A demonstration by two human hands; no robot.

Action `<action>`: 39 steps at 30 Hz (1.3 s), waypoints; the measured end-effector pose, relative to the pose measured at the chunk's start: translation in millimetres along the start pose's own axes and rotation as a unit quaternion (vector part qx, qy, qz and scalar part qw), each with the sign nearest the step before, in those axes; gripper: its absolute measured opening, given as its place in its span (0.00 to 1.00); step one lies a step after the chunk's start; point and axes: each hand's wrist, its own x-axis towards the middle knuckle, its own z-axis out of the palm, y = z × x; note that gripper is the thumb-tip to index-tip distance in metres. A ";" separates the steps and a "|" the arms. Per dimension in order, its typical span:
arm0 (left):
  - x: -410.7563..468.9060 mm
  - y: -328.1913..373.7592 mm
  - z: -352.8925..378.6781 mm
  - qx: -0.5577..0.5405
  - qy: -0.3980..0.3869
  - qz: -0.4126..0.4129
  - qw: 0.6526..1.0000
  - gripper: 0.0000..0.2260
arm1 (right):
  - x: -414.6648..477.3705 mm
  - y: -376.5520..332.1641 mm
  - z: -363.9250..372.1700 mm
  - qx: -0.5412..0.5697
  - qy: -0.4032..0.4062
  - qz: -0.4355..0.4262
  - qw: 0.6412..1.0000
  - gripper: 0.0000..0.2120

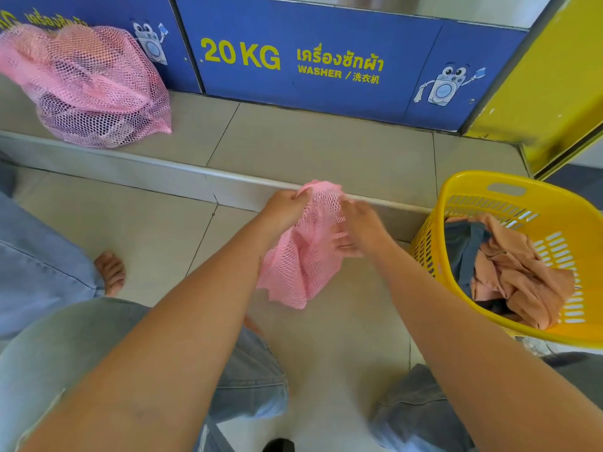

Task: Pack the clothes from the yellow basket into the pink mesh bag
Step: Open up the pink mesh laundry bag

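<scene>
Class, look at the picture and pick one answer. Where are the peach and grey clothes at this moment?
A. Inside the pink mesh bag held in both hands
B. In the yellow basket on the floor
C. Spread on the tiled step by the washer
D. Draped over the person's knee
B: the peach and grey clothes lie in the yellow basket, while the pink mesh bag held by the left hand and right hand hangs limp and looks empty.

The mesh bag [303, 246] hangs between both hands, before the raised step [228, 187]. Right of it stands the laundry basket [489, 190] with clothes [515, 272] inside. A second, apparently stuffed mesh bag [88, 86] sits on the step, far left, against the washer panel [310, 44]
</scene>
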 end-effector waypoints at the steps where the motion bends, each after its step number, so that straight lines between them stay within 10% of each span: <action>1: 0.5 2.3 2.8 -0.039 -0.011 -0.027 0.999 0.22 | -7.3 0.8 7.5 -0.003 -0.063 0.010 0.998 0.19; 10: -1.0 3.8 -2.8 -0.198 -0.065 -0.078 0.975 0.08 | -9.8 9.1 19.1 0.059 -0.083 -0.055 0.993 0.06; 20: 4.0 -13.3 -25.9 0.049 0.024 -0.133 0.990 0.15 | 20.5 26.8 -5.7 -0.068 0.083 -0.066 0.992 0.06; 25: 12.6 -27.8 -34.2 0.004 0.052 -0.183 0.982 0.22 | 17.1 28.3 -18.5 -0.167 0.134 -0.075 0.974 0.04; 29: 13.0 -33.6 -35.0 0.152 -0.048 -0.187 0.969 0.41 | 17.9 30.5 -25.3 -0.210 0.162 -0.088 0.960 0.04; 34: 5.8 -37.6 -31.5 0.463 -0.048 -0.153 0.872 0.21 | 19.1 26.6 -31.5 -0.214 0.184 -0.095 0.955 0.06; 39: 13.1 -41.1 -45.1 0.186 0.004 -0.101 0.977 0.17 | 17.3 20.4 -38.3 -0.212 0.210 -0.110 0.948 0.05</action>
